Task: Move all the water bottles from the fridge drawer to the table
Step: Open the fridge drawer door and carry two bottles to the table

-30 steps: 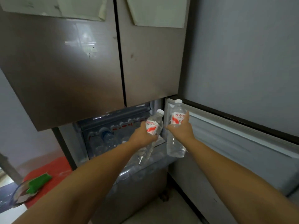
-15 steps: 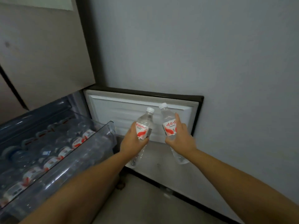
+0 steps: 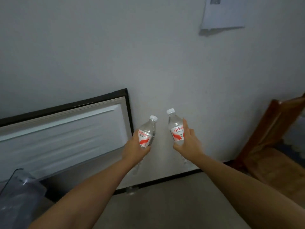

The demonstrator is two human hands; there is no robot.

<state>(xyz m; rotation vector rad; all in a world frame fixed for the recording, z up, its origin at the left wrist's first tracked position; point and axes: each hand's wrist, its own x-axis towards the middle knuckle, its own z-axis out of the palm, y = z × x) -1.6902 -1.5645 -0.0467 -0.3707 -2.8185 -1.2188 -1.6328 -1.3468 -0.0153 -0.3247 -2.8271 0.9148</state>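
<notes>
Two bottles are in the air in front of the wall (image 3: 148, 55), one in each hand, both to the right of the open fridge door (image 3: 66, 129) that leans along that wall. The left bottle (image 3: 147, 132) tilts its white cap to the right; the right bottle (image 3: 176, 128) tilts its cap slightly left, so the two caps lean toward each other without touching.

Both look like thin clear plastic, full or nearly full of water, so I judge them moderately heavy for their size and steady in the swing, yet soft in the wall: a hard squeeze would dent them. Coming from a fridge they may be cold and damp, hence slippery, though no droplets can be made out. The printed label band at mid-body is the best place to take hold, and that is where both hands sit.

The left hand (image 3: 134, 150) is curled closed around the lower half of its bottle, fingers wrapped behind the label. The right hand (image 3: 189, 143) clasps its bottle from the right side, thumb below, forefinger stretched up along the shoulder toward the cap, the other fingers bent round the back.

A corner of the clear drawer (image 3: 19, 187) shows low, left of the door; a wooden chair (image 3: 264, 146) stands far right of it. No table is in view.
</notes>
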